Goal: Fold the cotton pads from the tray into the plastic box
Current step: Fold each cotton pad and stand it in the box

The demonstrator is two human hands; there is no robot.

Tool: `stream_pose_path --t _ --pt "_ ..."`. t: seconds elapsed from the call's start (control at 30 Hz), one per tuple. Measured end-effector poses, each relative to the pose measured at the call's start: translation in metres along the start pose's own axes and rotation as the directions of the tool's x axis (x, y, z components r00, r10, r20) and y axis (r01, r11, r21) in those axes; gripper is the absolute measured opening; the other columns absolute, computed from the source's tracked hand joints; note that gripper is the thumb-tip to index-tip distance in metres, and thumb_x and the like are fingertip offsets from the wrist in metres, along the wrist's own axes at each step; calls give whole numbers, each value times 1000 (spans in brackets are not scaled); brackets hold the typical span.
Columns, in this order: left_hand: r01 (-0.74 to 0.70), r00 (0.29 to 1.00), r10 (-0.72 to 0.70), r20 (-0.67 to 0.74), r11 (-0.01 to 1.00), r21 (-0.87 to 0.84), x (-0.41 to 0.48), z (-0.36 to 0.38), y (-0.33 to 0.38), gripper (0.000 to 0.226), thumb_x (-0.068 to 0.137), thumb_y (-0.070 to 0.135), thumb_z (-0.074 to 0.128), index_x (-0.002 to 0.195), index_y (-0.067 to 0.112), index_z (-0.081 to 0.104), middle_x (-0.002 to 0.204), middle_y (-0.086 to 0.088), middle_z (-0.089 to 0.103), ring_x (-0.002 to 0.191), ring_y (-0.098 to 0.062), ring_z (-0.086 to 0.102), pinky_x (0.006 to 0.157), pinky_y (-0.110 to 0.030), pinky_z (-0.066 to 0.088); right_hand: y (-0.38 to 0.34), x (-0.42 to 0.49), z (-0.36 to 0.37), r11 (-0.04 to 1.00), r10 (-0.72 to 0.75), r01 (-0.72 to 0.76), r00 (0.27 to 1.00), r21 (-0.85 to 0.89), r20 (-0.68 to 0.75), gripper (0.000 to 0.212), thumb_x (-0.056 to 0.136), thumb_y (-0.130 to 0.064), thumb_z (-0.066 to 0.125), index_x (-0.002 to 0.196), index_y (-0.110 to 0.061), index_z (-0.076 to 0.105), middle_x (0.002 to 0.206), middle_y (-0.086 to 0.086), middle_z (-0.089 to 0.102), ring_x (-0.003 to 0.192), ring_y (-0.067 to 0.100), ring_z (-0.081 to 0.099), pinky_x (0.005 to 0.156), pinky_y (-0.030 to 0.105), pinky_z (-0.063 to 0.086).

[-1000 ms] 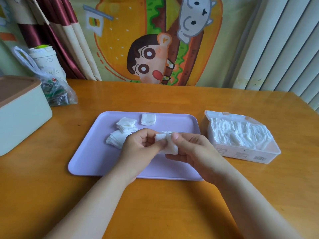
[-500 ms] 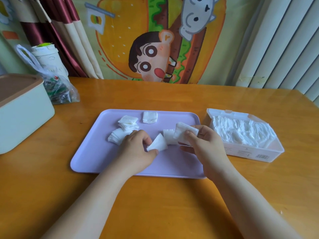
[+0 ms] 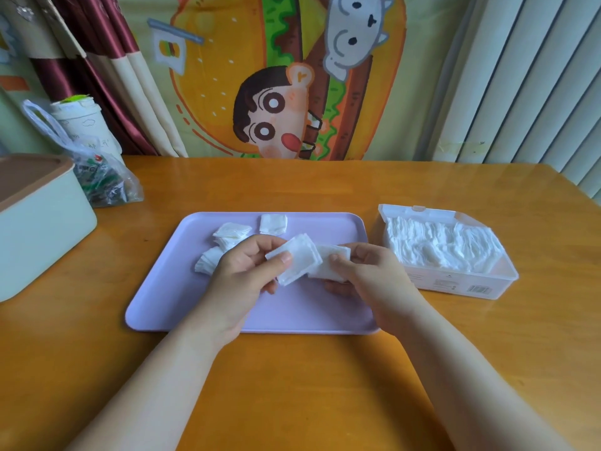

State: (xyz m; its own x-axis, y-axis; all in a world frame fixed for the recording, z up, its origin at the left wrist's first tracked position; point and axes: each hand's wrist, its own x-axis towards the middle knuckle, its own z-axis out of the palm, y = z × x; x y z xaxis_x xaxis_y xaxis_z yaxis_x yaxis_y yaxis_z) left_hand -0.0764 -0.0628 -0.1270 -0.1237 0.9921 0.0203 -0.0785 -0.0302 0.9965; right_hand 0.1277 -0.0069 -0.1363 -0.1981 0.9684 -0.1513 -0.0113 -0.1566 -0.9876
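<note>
Cotton pads [image 3: 297, 258], edges overlapping, pinched by left hand [image 3: 240, 278] and right hand [image 3: 370, 281].

left hand [image 3: 247, 271]: over the tray, thumb and fingers pinching a square cotton pad [image 3: 297, 258] held at a tilt
right hand [image 3: 367, 275]: just beside the left, thumb and fingers holding a second pad [image 3: 331, 262]; the two pads overlap at their edges
tray [image 3: 162, 288]: lilac, flat on the bench [image 3: 292, 385]; loose pads [image 3: 231, 234] heaped in its far left part, a single pad [image 3: 273, 224] near the far rim
plastic box [image 3: 455, 284]: clear, open, near the tray's right side, filled with white pads [image 3: 439, 249]
left edge: pale container [image 3: 42, 222] with a brown lid; behind it a plastic bag [image 3: 104, 180] and a cup [image 3: 81, 115]
backdrop: cartoon cloth [image 3: 276, 92]
</note>
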Motion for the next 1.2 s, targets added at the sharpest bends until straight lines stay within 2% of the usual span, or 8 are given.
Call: stream_pose_path --t 0.17,0.37,0.63,0.8,0.9,1.03,1.1,1.2 --pt "-17 997 8 75 993 117 -2 6 -5 12 95 13 75 95 25 75 91 -6 71 77 -17 53 68 -27 42 -7 -8 0 997 38 -57 951 53 307 20 103 -12 67 114 1 77 114 23 77 110 34 76 92 43 64" --pt "-48 996 36 83 989 143 1 6 -6 15 94 9 75 99 23 78 102 -19 74 91 -19 63 84 -35 49 -7 -7 -2 999 52 -51 933 -14 355 23 107 -11 60 120 -4 77 117 16 78 112 30 76 96 44 62" --pt "-81 993 54 110 961 263 4 2 -8 20 91 17 80 95 36 80 83 -12 59 74 -20 51 73 -36 47 -8 -8 -2 996 86 -78 920 -36 383 29 110 -7 48 122 -2 75 118 20 77 113 37 74 99 48 61" --pt "-109 993 91 76 950 293 4 2 -8 16 87 26 79 96 39 79 81 -19 62 72 -16 52 72 -34 47 -12 -8 -2 992 99 -122 879 20 467 41 113 -27 46 131 2 69 126 22 74 120 38 71 105 50 57" --pt "-110 993 95 67 955 275 3 3 -9 16 83 36 76 98 39 79 97 -30 67 75 -25 56 75 -39 52 -10 -9 -2 994 71 -105 870 43 488 38 111 -25 50 130 2 69 127 22 74 122 36 71 101 44 60" --pt "-100 995 93 42 965 243 3 4 -10 15 86 34 78 101 35 82 103 -22 74 97 -44 64 92 -55 55 -7 -8 -2 991 64 -112 881 76 468 36 112 -20 48 131 2 69 127 20 74 122 34 71 99 45 61" --pt "-75 997 78 -8 980 185 3 3 -10 13 92 23 79 102 30 83 96 -8 78 89 -32 68 81 -44 58 -8 -9 -1 989 60 -116 880 89 471 37 113 -20 46 132 2 68 128 19 74 122 33 71 99 46 61" --pt "-56 994 64 -87 995 82 6 1 -8 15 92 19 76 101 28 84 84 0 70 73 -11 58 68 -26 47 -6 -8 -1 987 60 -119 902 112 428 36 113 -21 46 129 2 69 125 19 75 119 32 73 96 44 63"
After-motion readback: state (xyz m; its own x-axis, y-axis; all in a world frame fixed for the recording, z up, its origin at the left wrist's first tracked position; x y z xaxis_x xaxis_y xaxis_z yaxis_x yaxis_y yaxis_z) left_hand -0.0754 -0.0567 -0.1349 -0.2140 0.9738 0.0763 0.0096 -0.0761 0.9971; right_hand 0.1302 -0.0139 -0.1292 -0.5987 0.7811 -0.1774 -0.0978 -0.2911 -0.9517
